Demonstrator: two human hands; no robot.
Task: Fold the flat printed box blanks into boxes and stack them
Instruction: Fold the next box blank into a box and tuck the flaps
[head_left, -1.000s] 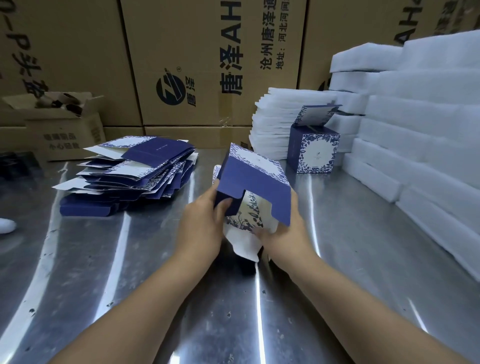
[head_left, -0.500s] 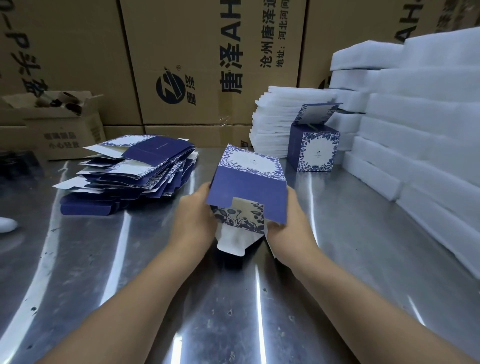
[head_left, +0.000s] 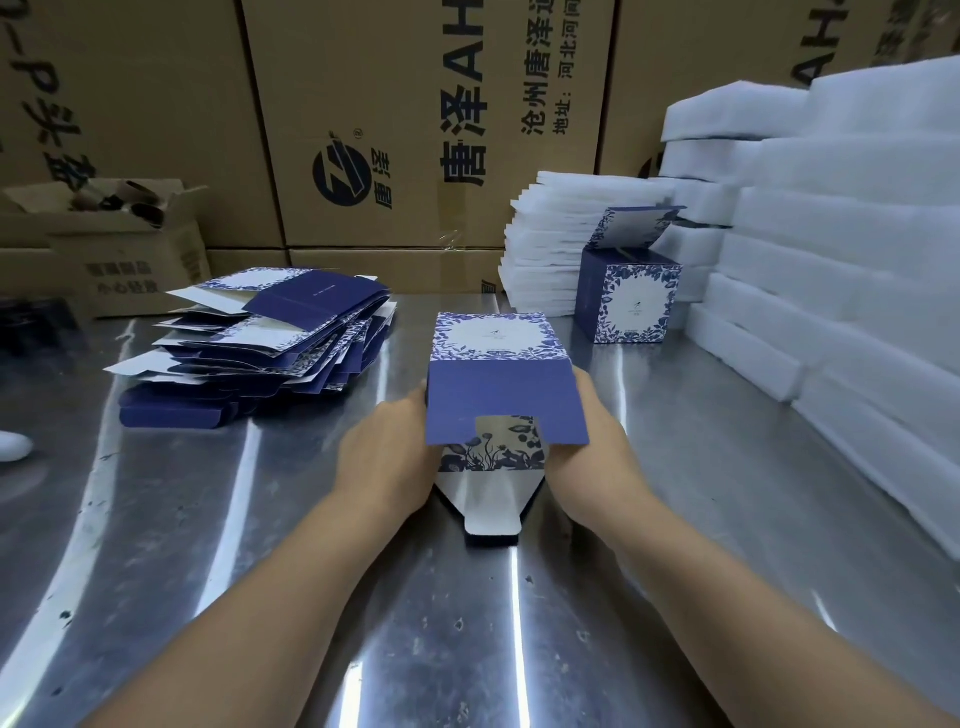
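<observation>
A half-folded blue and white floral box (head_left: 498, 384) lies on its side on the steel table (head_left: 727, 493), its open bottom flaps toward me. My left hand (head_left: 387, 457) grips its left side and my right hand (head_left: 597, 452) grips its right side; my fingers are hidden behind the box. A white inner flap with a tongue sticks out toward me. A messy pile of flat blanks (head_left: 270, 338) lies at the left. One folded box (head_left: 628, 299) with its lid up stands at the back right.
White foam slabs (head_left: 857, 270) are stacked along the right edge, and a stack of thin white foam sheets (head_left: 550, 244) stands behind the folded box. Large brown cartons (head_left: 415, 119) wall off the back. A small open carton (head_left: 119, 244) sits at the back left.
The box has turned from tilted to square with me and come down onto the table. Both hands have shifted to its two sides.
</observation>
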